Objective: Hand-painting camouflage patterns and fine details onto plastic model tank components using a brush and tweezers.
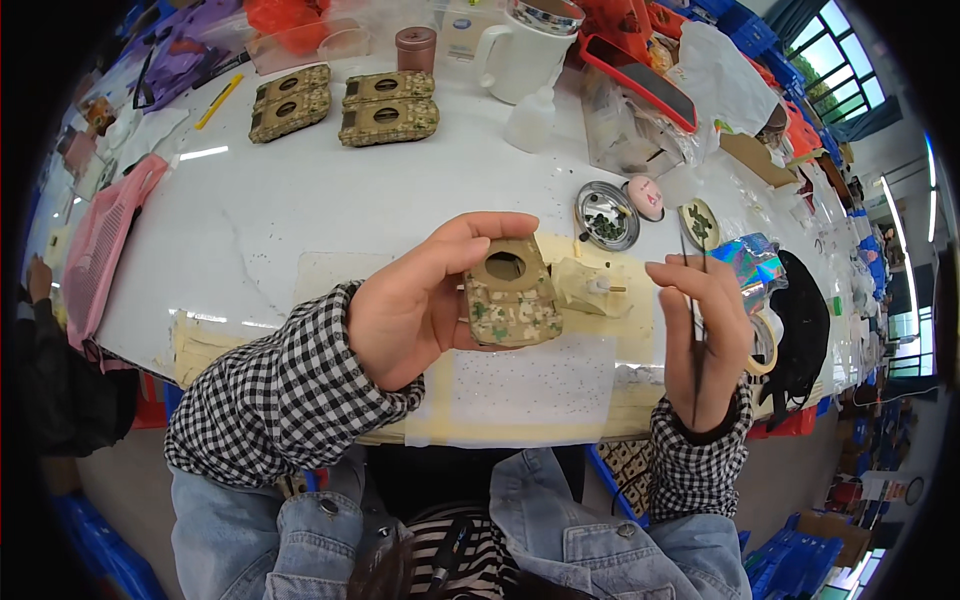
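Note:
In my left hand (405, 300) is a camouflage-patterned toy tank body (515, 315), gripped by its edges between thumb and fingers. A round hole in its top faces up. My right hand (705, 335), a little apart on the right, holds thin dark tweezers (699, 320) with the tips pointing away from me. Between the hands, a tape-wrapped block (590, 287) with a small peg sits on the table. Beyond the right hand is a small oval dish (700, 222) with dark green bits. A round metal dish (607, 215) nearby holds small dark parts.
Camouflage tank bodies (390, 108) stand in pairs at the back left. Behind are a white mug (525, 55), a small white squeeze bottle (532, 122) and a red-cased phone (640, 82) on a clear box. A tape roll (763, 343) and a pink basket (115, 245) flank the work area.

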